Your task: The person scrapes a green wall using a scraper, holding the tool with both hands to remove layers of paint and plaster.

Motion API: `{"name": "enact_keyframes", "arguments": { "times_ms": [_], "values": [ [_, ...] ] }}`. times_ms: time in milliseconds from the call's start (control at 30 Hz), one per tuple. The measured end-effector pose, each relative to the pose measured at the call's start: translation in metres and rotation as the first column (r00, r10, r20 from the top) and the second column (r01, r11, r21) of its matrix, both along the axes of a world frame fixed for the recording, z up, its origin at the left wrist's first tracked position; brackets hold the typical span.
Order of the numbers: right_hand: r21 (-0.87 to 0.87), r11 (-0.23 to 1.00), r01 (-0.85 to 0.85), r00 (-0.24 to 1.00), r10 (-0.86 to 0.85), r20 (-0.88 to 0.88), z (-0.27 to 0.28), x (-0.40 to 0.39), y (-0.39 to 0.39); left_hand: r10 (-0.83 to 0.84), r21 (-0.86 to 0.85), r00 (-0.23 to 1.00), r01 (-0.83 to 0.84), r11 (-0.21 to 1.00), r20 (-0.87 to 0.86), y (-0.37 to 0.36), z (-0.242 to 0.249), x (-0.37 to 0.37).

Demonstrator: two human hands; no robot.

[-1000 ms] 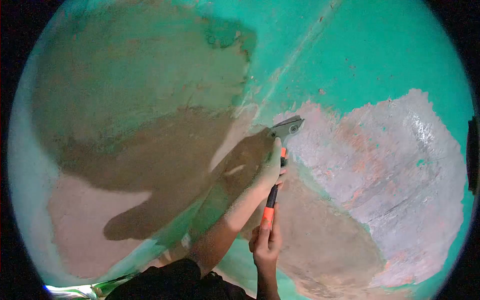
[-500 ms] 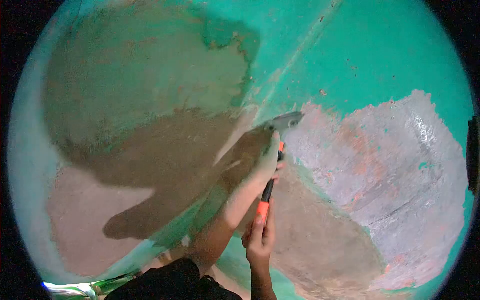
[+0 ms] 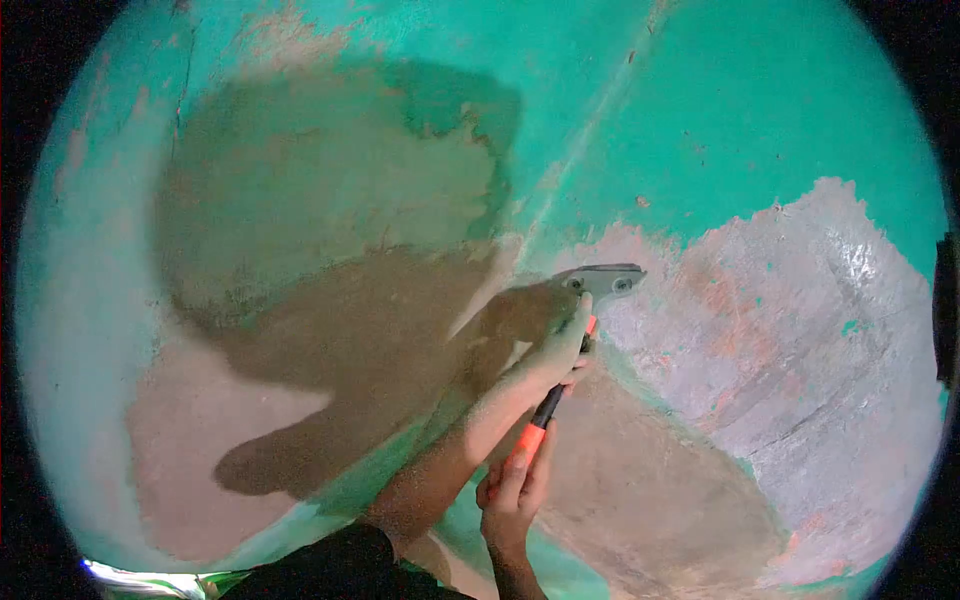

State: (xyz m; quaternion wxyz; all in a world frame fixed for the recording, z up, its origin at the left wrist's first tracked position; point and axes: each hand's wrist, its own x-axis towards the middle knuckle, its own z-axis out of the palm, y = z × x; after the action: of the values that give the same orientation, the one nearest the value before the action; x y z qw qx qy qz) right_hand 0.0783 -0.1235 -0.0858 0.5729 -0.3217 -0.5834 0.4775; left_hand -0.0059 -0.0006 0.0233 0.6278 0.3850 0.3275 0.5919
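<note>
A scraper (image 3: pixel 606 280) with a wide grey blade and a long orange-and-black handle is held up against a painted wall. Round the upper handle, just below the blade, my left hand (image 3: pixel 560 355) is closed, its thumb stretched along the neck. My right hand (image 3: pixel 514 490) grips the lower orange end of the handle. The blade lies at the upper edge of a bare, greyish-pink patch (image 3: pixel 700 330), where it meets the green paint (image 3: pixel 760 130). Part of the handle is hidden by my left fingers.
A large shadow (image 3: pixel 330 200) of me falls over the wall to the left. Another bare patch (image 3: pixel 200 450) shows at lower left, and a pale raised line (image 3: pixel 590 130) runs up the wall. A shiny greenish-white object (image 3: pixel 150 580) sits at bottom left.
The scraper and both hands' grip stay together while the blade has shifted right and slightly down in view. The blade has turned closer to level. The view has moved a little as well.
</note>
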Motion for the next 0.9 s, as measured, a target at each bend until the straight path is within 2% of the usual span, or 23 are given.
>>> {"name": "enact_keyframes", "arguments": {
  "times_ms": [67, 300, 467, 567, 667, 700, 767, 800, 833, 900],
  "values": [
    [0.117, 0.993, 0.014, 1.0, -0.015, 0.006, -0.011, -0.008, 0.017, 0.048, 0.052, 0.998, -0.047, 0.998, -0.034, 0.01, 0.014, -0.008],
    [0.151, 0.988, 0.008, 0.997, 0.004, -0.075, -0.006, -0.024, 0.021, 0.099, 0.069, 0.989, -0.092, 0.993, -0.109, -0.001, 0.028, -0.01],
    [0.088, 0.995, -0.047, 0.994, 0.056, -0.094, 0.025, -0.024, 0.018, 0.076, 0.09, 0.991, -0.066, 0.994, -0.106, 0.01, 0.039, -0.016],
    [0.157, 0.988, 0.01, 0.999, -0.004, -0.039, 0.006, -0.012, 0.021, 0.039, 0.05, 0.995, -0.035, 0.998, -0.095, 0.002, 0.027, -0.001],
    [0.171, 0.984, 0.049, 0.999, -0.051, 0.008, 0.024, -0.009, 0.03, 0.061, 0.121, 0.995, -0.05, 0.991, -0.084, 0.011, 0.048, -0.002],
    [0.132, 0.991, 0.038, 0.999, -0.037, -0.009, 0.032, -0.008, 0.027, 0.069, 0.179, 0.994, -0.054, 0.982, -0.083, 0.007, 0.06, -0.003],
    [0.062, 0.998, 0.012, 0.998, -0.008, -0.056, 0.046, -0.008, 0.019, 0.032, 0.149, 0.994, -0.016, 0.989, -0.103, 0.012, 0.052, 0.001],
    [0.074, 0.997, 0.01, 0.997, -0.005, -0.072, 0.04, -0.005, 0.017, 0.012, 0.136, 0.993, 0.004, 0.991, -0.116, 0.013, 0.048, 0.004],
    [0.091, 0.996, 0.009, 0.996, -0.002, -0.087, 0.029, 0.001, 0.012, 0.071, 0.078, 0.986, -0.059, 0.995, -0.154, 0.001, 0.051, 0.013],
    [0.091, 0.996, 0.0, 0.993, 0.011, -0.114, 0.029, 0.007, 0.011, 0.036, 0.122, 0.99, -0.019, 0.992, -0.14, 0.0, 0.058, 0.018]
  ]
}}
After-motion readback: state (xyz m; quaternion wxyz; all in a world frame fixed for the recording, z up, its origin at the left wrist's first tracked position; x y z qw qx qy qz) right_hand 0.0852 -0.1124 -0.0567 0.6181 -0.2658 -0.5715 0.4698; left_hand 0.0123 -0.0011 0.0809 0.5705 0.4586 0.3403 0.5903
